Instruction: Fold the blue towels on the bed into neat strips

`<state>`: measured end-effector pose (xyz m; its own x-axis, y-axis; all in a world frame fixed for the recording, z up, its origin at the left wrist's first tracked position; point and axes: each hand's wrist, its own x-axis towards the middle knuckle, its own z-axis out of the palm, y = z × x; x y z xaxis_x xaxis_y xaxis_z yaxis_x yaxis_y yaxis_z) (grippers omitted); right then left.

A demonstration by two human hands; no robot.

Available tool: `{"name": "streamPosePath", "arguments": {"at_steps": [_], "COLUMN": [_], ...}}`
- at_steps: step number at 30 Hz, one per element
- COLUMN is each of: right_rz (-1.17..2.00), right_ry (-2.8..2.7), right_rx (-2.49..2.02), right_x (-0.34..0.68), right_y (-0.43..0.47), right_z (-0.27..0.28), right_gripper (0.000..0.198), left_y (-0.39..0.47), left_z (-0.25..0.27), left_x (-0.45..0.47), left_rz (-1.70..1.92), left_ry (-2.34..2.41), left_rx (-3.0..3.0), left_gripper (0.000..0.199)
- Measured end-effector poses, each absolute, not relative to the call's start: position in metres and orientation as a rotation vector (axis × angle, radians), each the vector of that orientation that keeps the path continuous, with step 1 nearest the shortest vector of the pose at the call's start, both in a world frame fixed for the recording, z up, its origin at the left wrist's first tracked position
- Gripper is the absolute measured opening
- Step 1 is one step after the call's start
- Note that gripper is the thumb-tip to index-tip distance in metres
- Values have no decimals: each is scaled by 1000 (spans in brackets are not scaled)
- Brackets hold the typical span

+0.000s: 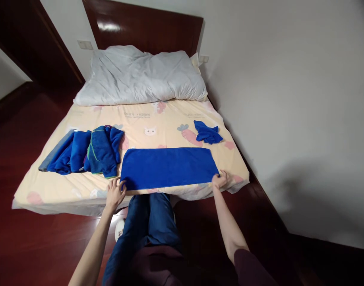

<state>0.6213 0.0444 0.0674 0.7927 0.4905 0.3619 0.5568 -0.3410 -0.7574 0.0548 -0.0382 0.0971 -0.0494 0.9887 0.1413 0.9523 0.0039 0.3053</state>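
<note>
The left hand (115, 194) touches the near left corner of a flat, rectangular, bright blue cloth (169, 167) of soft-looking fabric, with its fingers bent around this place; the right hand (219, 180) touches the near right corner, and its fingers are also curled. I cannot tell whether the fingers pinch the fabric or only rest against it. The cloth lies smooth and wider than it is deep, its long side running just beside the near edge of the bed, which wears a pale yellow sheet (136, 137) printed with pink carrots and a white animal face. To the left of this cloth, toward the left edge of the bed, there is a loose row of rumpled blue cloths (80, 150); one among them, a darker blue cloth with green edging (103, 155), is the nearest to the flat one. Beyond its far right corner, near the right edge of the bed, lies a small crumpled blue cloth (208, 134). Along the far edge is a thick, pale grey, puffy bedding piece (143, 77), in front of a dark red-brown, glossy headboard (146, 26). Below the near edge, the person's blue jeans (159, 218) and a white shoe (119, 229) are seen above a dark reddish floor (35, 238).
</note>
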Motion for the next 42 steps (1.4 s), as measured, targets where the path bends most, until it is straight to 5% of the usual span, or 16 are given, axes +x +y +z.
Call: {"name": "streamPosePath", "arguments": {"at_steps": [10,22,42], "right_rz": [392,491,454], "right_ry": [-2253,-2355,-1801], "right_rx": [-1578,-1614,-2008], "right_x": [395,382,655], "right_y": [82,78,98], "right_z": [87,60,46], "right_gripper": [54,56,58], "left_y": [57,58,56], "left_z": [70,24,31], "left_x": [216,225,229], "left_rz": [750,796,833], "left_ry": [1738,1710,1718], "left_rx": [2235,2170,2128], "left_gripper": [56,61,64]}}
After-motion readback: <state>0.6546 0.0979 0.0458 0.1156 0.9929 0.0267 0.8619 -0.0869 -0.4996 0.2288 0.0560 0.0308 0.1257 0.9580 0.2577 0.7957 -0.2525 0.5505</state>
